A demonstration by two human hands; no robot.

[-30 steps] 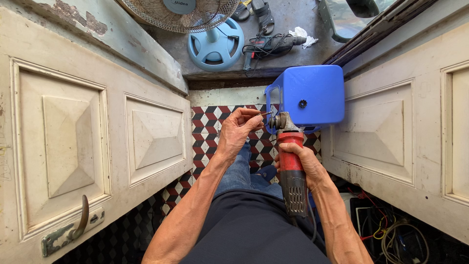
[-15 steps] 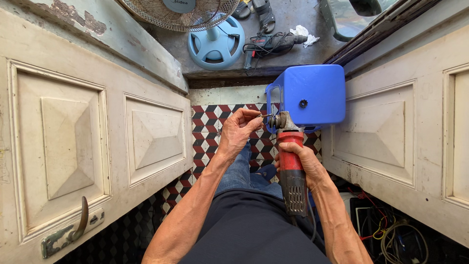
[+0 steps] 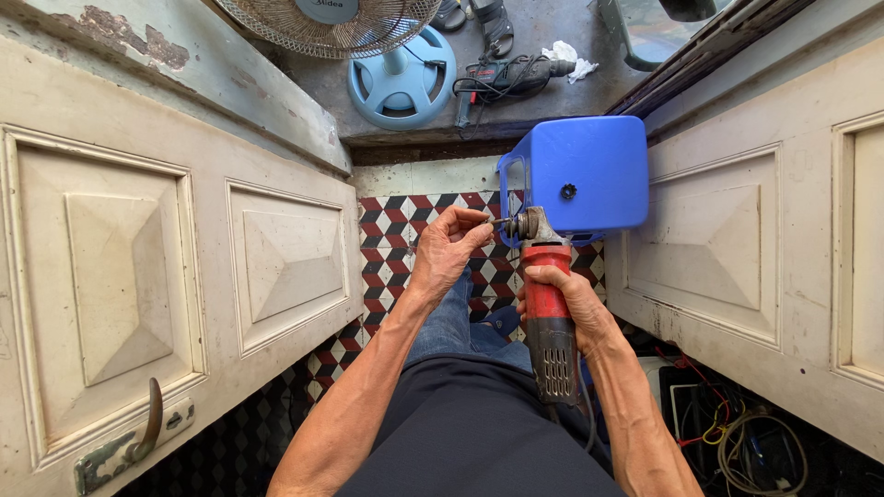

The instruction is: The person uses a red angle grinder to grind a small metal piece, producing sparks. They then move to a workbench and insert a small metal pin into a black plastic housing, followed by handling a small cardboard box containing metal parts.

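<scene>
Right hand (image 3: 564,308) clenched around the red body of a power tool (image 3: 547,317), whose long axis runs away from the person, its metal head (image 3: 529,225) pointing toward the blue stool (image 3: 580,175) just beyond. Left hand (image 3: 448,248) lies to the left of that head and nearer to it, fingertips (image 3: 479,219) pinched on a small metal part at the spindle; what that part is cannot be told. Tool held above the lap and patterned floor (image 3: 387,230), between two pale door panels (image 3: 276,258).

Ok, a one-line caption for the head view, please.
Seated between two pale panelled doors, right hand grips a red power tool while left hand works at its tip, beside a blue stool.
</scene>
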